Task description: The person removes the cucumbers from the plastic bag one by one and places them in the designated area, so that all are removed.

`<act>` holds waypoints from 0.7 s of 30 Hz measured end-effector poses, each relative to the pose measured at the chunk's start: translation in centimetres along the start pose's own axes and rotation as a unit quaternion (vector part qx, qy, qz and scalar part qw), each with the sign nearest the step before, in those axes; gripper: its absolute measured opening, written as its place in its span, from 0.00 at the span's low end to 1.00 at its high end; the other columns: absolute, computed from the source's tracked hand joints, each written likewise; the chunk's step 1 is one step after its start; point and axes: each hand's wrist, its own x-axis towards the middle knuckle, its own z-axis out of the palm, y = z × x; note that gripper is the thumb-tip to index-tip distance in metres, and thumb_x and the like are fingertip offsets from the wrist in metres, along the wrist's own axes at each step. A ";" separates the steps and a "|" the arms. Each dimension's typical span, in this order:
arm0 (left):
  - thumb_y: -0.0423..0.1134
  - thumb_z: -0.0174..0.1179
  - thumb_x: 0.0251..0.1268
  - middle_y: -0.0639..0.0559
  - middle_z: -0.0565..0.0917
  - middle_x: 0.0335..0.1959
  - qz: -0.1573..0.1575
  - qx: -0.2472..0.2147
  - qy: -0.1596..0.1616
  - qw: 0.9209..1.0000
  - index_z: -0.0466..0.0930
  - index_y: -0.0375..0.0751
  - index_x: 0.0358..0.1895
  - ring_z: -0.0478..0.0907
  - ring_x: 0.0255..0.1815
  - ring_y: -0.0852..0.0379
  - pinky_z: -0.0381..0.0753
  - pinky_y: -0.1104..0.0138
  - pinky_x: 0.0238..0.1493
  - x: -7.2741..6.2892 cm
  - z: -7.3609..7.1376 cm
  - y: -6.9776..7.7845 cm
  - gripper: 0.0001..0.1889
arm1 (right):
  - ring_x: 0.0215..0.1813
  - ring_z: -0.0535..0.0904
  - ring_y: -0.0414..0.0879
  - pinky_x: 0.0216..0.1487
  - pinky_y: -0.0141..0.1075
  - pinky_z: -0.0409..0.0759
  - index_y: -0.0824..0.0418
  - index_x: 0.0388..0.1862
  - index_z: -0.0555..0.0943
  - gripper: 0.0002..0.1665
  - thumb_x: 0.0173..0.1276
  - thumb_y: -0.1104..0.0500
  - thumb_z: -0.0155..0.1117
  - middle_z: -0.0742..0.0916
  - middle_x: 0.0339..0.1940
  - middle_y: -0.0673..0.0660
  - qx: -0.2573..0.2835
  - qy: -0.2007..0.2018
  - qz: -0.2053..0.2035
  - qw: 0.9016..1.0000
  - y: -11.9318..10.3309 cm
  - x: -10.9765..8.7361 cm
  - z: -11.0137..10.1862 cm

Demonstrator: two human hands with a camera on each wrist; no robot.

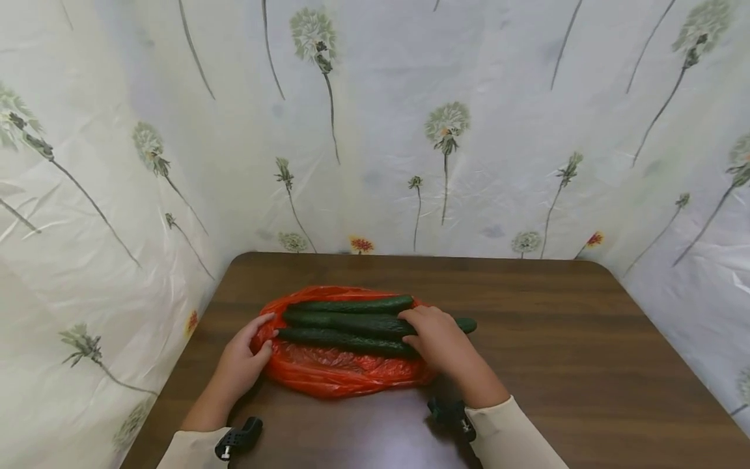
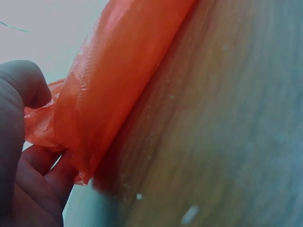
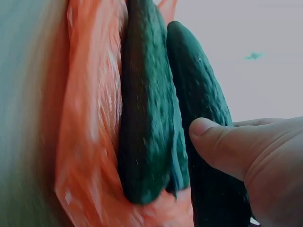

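A red plastic bag (image 1: 334,383) lies on the table with three dark green cucumbers in view on it. My right hand (image 1: 441,342) grips the middle cucumber (image 1: 351,322), whose right end sticks out past the hand. In the right wrist view the thumb presses on this held cucumber (image 3: 196,80), beside the front cucumber (image 3: 147,109). The back cucumber (image 1: 357,305) lies along the bag's far side. At the bag's left end my left hand (image 1: 241,357) pinches the bag's edge, and the left wrist view shows the thin red film between thumb and fingers.
The brown wooden table (image 1: 556,339) has rounded far corners and extends to the right of the bag. A pale sheet (image 1: 375,130) with printed dandelions stands behind it and along both sides. Black wrist devices (image 1: 239,439) sit by both sleeves.
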 end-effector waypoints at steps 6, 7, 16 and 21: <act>0.30 0.59 0.75 0.42 0.82 0.66 -0.005 0.000 -0.002 1.000 0.72 0.46 0.75 0.83 0.64 0.49 0.73 0.82 0.59 0.2 0.1 -0.2 0.27 | 0.56 0.84 0.55 0.59 0.59 0.80 0.52 0.62 0.84 0.25 0.67 0.55 0.77 0.89 0.53 0.53 -0.007 0.024 0.013 1.000 1.8 -0.5 -0.5; 0.30 0.59 0.75 0.42 0.81 0.67 -0.006 -0.001 -0.002 1.000 0.72 0.46 0.75 0.83 0.64 0.49 0.72 0.82 0.59 0.2 0.1 -0.2 0.27 | 0.56 0.84 0.55 0.59 0.60 0.80 0.51 0.62 0.84 0.24 0.67 0.55 0.77 0.89 0.53 0.53 -0.004 0.023 0.016 1.000 2.0 -0.6 -0.6; 0.30 0.59 0.75 0.41 0.79 0.70 -0.002 0.003 -0.002 1.000 0.72 0.46 0.76 0.84 0.63 0.48 0.76 0.77 0.60 0.2 0.0 -0.1 0.28 | 0.59 0.83 0.57 0.61 0.63 0.78 0.52 0.63 0.83 0.24 0.69 0.55 0.75 0.89 0.57 0.55 -0.002 0.020 0.032 0.999 3.6 -1.0 -1.2; 0.29 0.59 0.75 0.42 0.82 0.67 -0.001 0.008 0.001 1.000 0.72 0.46 0.75 0.84 0.63 0.48 0.78 0.74 0.61 0.2 0.0 -0.3 0.27 | 0.59 0.83 0.57 0.61 0.63 0.77 0.53 0.65 0.83 0.25 0.69 0.55 0.75 0.88 0.57 0.55 -0.004 0.026 0.035 0.999 4.4 -1.4 -1.2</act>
